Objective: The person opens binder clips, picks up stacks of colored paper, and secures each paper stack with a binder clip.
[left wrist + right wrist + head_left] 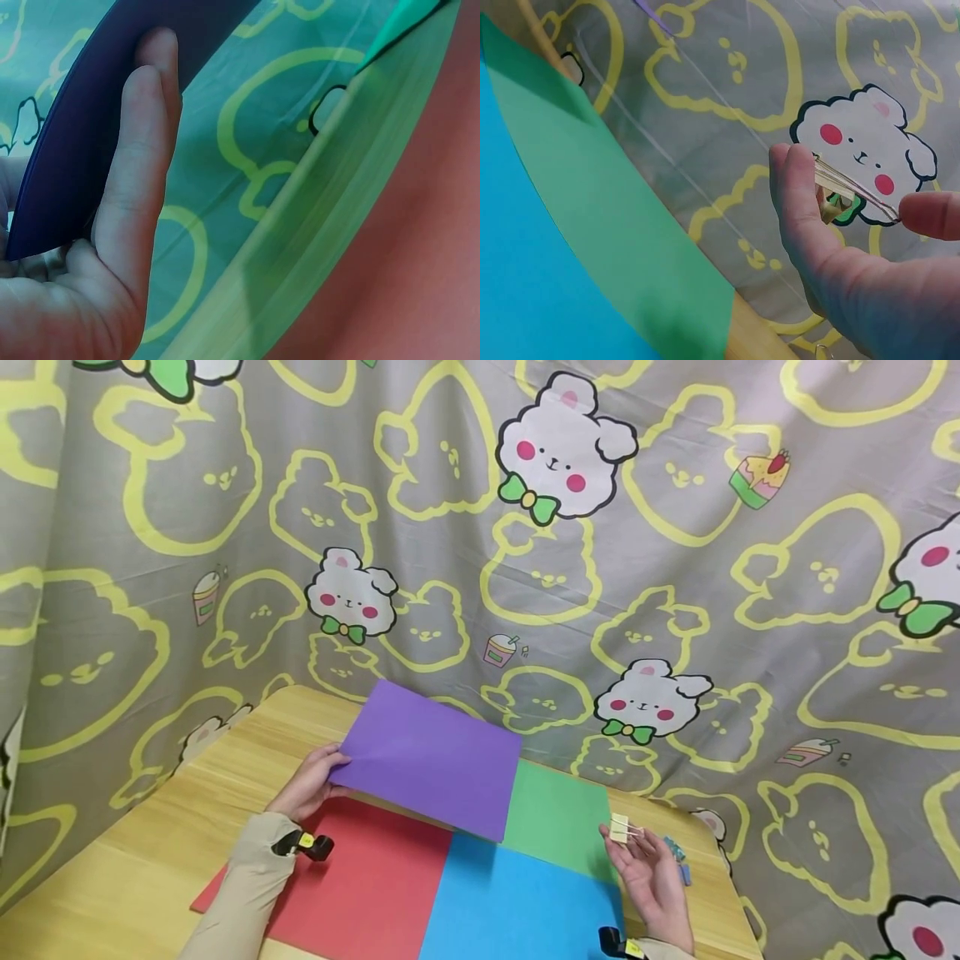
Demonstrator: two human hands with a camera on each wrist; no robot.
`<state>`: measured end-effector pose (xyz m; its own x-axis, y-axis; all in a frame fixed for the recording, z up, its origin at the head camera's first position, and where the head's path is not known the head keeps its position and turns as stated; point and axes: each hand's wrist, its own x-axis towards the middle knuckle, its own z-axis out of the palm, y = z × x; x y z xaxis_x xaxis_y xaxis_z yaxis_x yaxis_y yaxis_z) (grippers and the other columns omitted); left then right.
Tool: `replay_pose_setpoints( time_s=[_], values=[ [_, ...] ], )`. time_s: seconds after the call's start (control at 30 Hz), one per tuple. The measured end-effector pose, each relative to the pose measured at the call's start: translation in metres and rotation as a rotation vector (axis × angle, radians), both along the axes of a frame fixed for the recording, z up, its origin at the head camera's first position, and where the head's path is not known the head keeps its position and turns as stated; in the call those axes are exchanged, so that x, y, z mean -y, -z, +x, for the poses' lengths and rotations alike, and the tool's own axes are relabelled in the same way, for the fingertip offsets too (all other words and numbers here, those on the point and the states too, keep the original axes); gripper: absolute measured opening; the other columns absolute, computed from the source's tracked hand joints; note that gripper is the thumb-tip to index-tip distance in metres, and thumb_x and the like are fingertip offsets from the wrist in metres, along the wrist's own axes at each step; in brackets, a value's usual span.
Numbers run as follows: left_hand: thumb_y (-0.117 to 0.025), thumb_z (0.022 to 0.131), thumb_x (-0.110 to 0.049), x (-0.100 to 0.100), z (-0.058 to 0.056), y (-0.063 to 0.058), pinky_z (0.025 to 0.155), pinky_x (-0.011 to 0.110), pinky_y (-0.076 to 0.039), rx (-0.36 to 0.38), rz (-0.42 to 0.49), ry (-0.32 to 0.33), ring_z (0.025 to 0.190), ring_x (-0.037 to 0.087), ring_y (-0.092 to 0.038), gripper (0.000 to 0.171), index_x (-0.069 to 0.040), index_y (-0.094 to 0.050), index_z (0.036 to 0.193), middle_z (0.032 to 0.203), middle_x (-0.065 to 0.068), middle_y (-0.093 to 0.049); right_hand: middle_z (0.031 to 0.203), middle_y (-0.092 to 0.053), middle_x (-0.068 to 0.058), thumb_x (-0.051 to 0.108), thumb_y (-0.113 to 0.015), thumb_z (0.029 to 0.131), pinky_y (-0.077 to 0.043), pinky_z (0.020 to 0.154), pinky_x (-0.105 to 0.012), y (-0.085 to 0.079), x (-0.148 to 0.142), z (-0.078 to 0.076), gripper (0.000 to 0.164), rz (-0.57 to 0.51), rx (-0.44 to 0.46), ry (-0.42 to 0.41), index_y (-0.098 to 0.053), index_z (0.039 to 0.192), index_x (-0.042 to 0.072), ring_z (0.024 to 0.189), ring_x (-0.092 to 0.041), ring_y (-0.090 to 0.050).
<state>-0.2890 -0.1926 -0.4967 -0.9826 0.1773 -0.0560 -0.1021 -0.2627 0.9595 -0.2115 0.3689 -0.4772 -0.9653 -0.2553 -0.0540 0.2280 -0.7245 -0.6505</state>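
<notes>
A purple sheet (435,760) is raised at a tilt over the table, its left edge pinched by my left hand (311,781). In the left wrist view, extended fingers (139,150) lie against one face of the dark-looking sheet (75,150). My right hand (652,877) holds a pale yellow binder clip (619,828) by its wire handles, above the right side of the table. In the right wrist view the clip (836,180) sits between fingertips and thumb. Below lie a red sheet (367,885), a blue sheet (525,902) and a green sheet (562,818), edge to edge.
The wooden table (255,760) carries the coloured sheets. Small blue and teal items (678,856) lie beyond my right hand near the table's right edge. A grey patterned curtain (450,552) hangs close behind the table and along its sides.
</notes>
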Motion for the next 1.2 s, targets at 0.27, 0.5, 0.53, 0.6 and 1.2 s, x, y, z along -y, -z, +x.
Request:
replay_pose_setpoints(
  time_s=[0.27, 0.5, 0.53, 0.6, 1.2],
  values=[
    [-0.041, 0.103, -0.012, -0.002, -0.001, -0.003, 0.069, 0.031, -0.06, 0.009, -0.004, -0.005, 0.077, 0.01, -0.07, 0.031, 0.0, -0.038, 0.131, 0.091, -0.004, -0.063, 0.122, -0.065, -0.009, 0.039, -0.04, 0.105, -0.047, 0.107, -0.026, -0.006, 0.013, -0.004, 0.037, 0.131, 0.013, 0.034, -0.059, 0.116, 0.009, 0.118, -0.022, -0.065],
    [-0.041, 0.102, -0.011, -0.003, -0.001, -0.005, 0.066, 0.03, -0.059, 0.008, -0.006, -0.004, 0.074, 0.01, -0.068, 0.02, -0.004, -0.044, 0.121, 0.089, -0.003, -0.061, 0.121, -0.064, -0.008, 0.039, -0.044, 0.104, -0.045, 0.109, -0.027, -0.008, 0.02, -0.007, 0.034, 0.219, 0.045, 0.085, -0.056, 0.116, 0.01, 0.117, -0.019, -0.065],
    [-0.041, 0.102, -0.011, -0.004, -0.001, -0.005, 0.066, 0.03, -0.059, 0.011, -0.006, -0.007, 0.074, 0.009, -0.068, 0.019, -0.005, -0.044, 0.12, 0.089, -0.003, -0.061, 0.122, -0.065, -0.008, 0.04, -0.044, 0.104, -0.045, 0.109, -0.027, -0.008, 0.02, -0.007, 0.035, 0.226, 0.045, 0.085, -0.056, 0.118, 0.01, 0.118, -0.018, -0.065],
    [-0.041, 0.102, -0.011, -0.004, -0.001, -0.005, 0.066, 0.03, -0.059, 0.016, -0.011, -0.006, 0.073, 0.009, -0.067, 0.019, -0.005, -0.044, 0.12, 0.089, -0.004, -0.061, 0.121, -0.066, -0.008, 0.04, -0.044, 0.104, -0.045, 0.109, -0.027, -0.007, 0.02, -0.009, 0.036, 0.225, 0.05, 0.08, -0.056, 0.12, 0.011, 0.118, -0.017, -0.065],
    [-0.041, 0.101, -0.011, -0.012, 0.0, -0.004, 0.067, 0.029, -0.059, 0.024, -0.039, 0.032, 0.074, 0.008, -0.068, 0.039, 0.007, -0.033, 0.135, 0.091, -0.002, -0.062, 0.115, -0.061, -0.006, 0.04, -0.055, 0.1, -0.048, 0.107, -0.034, -0.005, 0.037, -0.008, 0.039, 0.423, 0.173, 0.232, -0.047, 0.125, 0.011, 0.108, -0.021, -0.069]
  ],
)
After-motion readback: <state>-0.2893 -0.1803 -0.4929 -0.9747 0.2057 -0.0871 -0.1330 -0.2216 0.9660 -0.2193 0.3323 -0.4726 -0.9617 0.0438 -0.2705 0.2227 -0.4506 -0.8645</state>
